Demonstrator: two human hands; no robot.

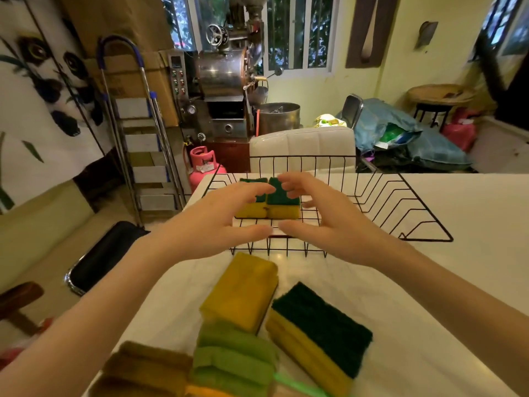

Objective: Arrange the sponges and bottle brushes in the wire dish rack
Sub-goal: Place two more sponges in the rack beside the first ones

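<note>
2 green-topped sponges (pixel 269 200) sit side by side in the wire rack (pixel 380 202), far of both hands. The left hand (pixel 220 224) and right hand (pixel 323 222) hover just near of them, each grip spread and holding nothing. More sponges (pixel 317 330) wait on the counter (pixel 429 325), nearer, long axes running near-to-far.

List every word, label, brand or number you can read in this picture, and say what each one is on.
No text can be read.
Cardboard box: faint print, too blurred to read.
Pink gas cylinder: a white tag, too small to read.
Control panel on the metal machine: display and buttons, no readable marks.
Sponges in the wire rack: no visible print.
</note>
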